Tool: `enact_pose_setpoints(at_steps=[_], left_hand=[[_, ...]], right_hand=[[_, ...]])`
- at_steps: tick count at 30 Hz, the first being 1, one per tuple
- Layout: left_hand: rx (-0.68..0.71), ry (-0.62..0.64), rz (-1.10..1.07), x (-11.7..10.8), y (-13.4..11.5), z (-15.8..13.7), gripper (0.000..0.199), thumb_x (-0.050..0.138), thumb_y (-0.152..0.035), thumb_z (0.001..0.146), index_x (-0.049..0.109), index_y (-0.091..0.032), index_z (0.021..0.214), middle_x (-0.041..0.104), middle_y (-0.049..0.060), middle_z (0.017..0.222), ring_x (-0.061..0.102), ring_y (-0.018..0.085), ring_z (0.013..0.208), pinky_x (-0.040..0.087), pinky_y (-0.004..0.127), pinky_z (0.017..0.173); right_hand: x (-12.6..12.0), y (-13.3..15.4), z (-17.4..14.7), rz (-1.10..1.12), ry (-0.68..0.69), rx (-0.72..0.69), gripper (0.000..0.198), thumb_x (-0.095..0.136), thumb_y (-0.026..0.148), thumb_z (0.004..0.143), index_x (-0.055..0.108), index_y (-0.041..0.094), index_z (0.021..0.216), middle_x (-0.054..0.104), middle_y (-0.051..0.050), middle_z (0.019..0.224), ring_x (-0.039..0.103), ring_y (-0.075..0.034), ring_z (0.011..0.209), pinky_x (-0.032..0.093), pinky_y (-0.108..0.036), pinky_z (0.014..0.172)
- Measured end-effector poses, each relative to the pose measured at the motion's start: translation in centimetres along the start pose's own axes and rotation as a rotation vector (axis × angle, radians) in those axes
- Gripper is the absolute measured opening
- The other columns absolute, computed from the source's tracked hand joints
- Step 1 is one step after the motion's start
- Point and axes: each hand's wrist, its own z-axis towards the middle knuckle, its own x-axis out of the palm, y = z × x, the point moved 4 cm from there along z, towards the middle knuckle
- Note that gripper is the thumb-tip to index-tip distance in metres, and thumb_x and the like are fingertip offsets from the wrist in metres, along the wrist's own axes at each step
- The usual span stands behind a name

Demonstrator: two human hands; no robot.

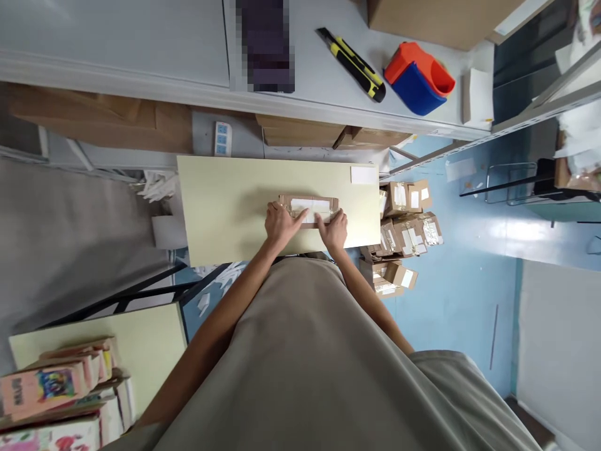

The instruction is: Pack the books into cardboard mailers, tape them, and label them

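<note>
A small brown cardboard box (288, 203) lies on the pale yellow tabletop (225, 213), a white label across its upper face. My left hand (280, 223) grips its left end, fingers wrapped over the outer side and thumb stretched onto the label. At the other end my right hand (334, 232) holds the box the same way, its thumb pressing on the label. The fingertips under and behind the box are partly hidden. Shiny clear tape shows near the box's ends. To the right, a blank white paper slip (363, 175) lies near the table's far corner.
On the grey shelf (323, 94) above the table lie a yellow-black utility knife (352, 64) and a red-blue tape dispenser (419, 78). A power strip (223, 139) is behind the table. Taped cartons (408, 235) are stacked on the floor at right; packs (47, 388) fill the lower-left table.
</note>
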Motion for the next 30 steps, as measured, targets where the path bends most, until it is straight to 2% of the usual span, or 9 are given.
enact_pose_setpoints(at_steps=[2, 3, 8, 10, 12, 18, 20, 25, 30], left_hand=[[-0.006, -0.016, -0.041, 0.5, -0.5, 0.0, 0.091, 0.078, -0.086, 0.092, 0.060, -0.009, 0.136, 0.065, 0.039, 0.143, 0.062, 0.058, 0.143, 0.054, 0.063, 0.117], [-0.008, -0.019, -0.067, 0.6, -0.4, 0.1, 0.088, 0.077, -0.085, 0.093, 0.059, -0.010, 0.135, 0.065, 0.038, 0.143, 0.062, 0.057, 0.144, 0.054, 0.063, 0.118], [0.029, 0.033, -0.167, -0.3, 1.9, 0.5, 0.037, 0.071, -0.057, 0.108, 0.063, -0.021, 0.115, 0.075, 0.024, 0.131, 0.074, 0.040, 0.125, 0.058, 0.050, 0.112], [0.042, 0.071, -0.212, -0.9, 3.0, 0.2, 0.025, 0.067, -0.048, 0.110, 0.066, -0.023, 0.110, 0.079, 0.018, 0.125, 0.077, 0.033, 0.113, 0.059, 0.043, 0.107], [0.053, 0.103, -0.254, -1.5, 3.6, -0.2, 0.024, 0.063, -0.044, 0.111, 0.071, -0.022, 0.109, 0.083, 0.016, 0.122, 0.080, 0.029, 0.108, 0.059, 0.039, 0.103], [0.112, 0.231, -0.243, -3.1, 4.5, -1.3, 0.029, 0.061, -0.039, 0.110, 0.083, -0.021, 0.113, 0.088, 0.012, 0.111, 0.082, 0.030, 0.108, 0.059, 0.034, 0.095], [0.147, 0.253, -0.227, -3.7, 4.7, -1.2, 0.027, 0.064, -0.036, 0.108, 0.085, -0.021, 0.115, 0.088, 0.012, 0.117, 0.081, 0.029, 0.109, 0.060, 0.034, 0.097], [0.187, 0.178, -0.236, -5.0, 4.3, -0.5, 0.032, 0.071, -0.029, 0.100, 0.086, -0.020, 0.127, 0.082, 0.013, 0.129, 0.081, 0.025, 0.104, 0.064, 0.036, 0.102], [0.067, 0.064, -0.228, -3.8, 4.3, -0.6, 0.028, 0.069, -0.026, 0.100, 0.089, -0.021, 0.120, 0.087, 0.012, 0.125, 0.085, 0.028, 0.109, 0.064, 0.038, 0.105]], right_hand=[[0.8, 0.9, 0.1, -0.059, -0.025, 0.068, 0.104, 0.058, 0.085, 0.107, 0.048, -0.002, 0.162, 0.064, -0.040, 0.150, 0.062, -0.050, 0.144, 0.053, -0.063, 0.121], [1.0, 1.1, 0.3, -0.072, -0.037, 0.104, 0.104, 0.059, 0.087, 0.105, 0.051, -0.001, 0.159, 0.064, -0.040, 0.149, 0.063, -0.050, 0.142, 0.054, -0.063, 0.119], [0.4, -0.1, 1.2, 0.032, -0.054, 0.161, 0.054, 0.041, 0.070, 0.119, 0.066, 0.022, 0.119, 0.076, -0.021, 0.125, 0.072, -0.036, 0.121, 0.058, -0.048, 0.106], [-0.1, -1.0, 0.8, 0.101, -0.070, 0.156, 0.051, 0.035, 0.063, 0.122, 0.065, 0.026, 0.106, 0.077, -0.015, 0.114, 0.073, -0.031, 0.110, 0.058, -0.041, 0.099], [-0.6, -1.5, 0.0, 0.145, -0.099, 0.155, 0.051, 0.036, 0.061, 0.122, 0.066, 0.026, 0.100, 0.076, -0.012, 0.108, 0.072, -0.028, 0.103, 0.057, -0.038, 0.094], [-1.6, -1.8, -2.6, 0.187, -0.086, 0.141, 0.062, 0.033, 0.065, 0.122, 0.073, 0.024, 0.101, 0.078, -0.011, 0.101, 0.071, -0.026, 0.093, 0.057, -0.035, 0.085], [-2.3, -1.7, -2.5, 0.213, -0.086, 0.093, 0.065, 0.036, 0.069, 0.121, 0.079, 0.021, 0.107, 0.078, -0.013, 0.107, 0.072, -0.026, 0.097, 0.059, -0.035, 0.086], [-4.0, -1.4, 0.0, 0.258, -0.171, -0.020, 0.065, 0.052, 0.069, 0.115, 0.085, 0.017, 0.134, 0.074, -0.015, 0.117, 0.074, -0.029, 0.109, 0.066, -0.043, 0.094], [-3.0, -2.6, 2.5, 0.353, -0.013, -0.051, 0.049, 0.059, 0.052, 0.113, 0.086, 0.016, 0.133, 0.080, -0.016, 0.127, 0.081, -0.025, 0.101, 0.070, -0.040, 0.091]])
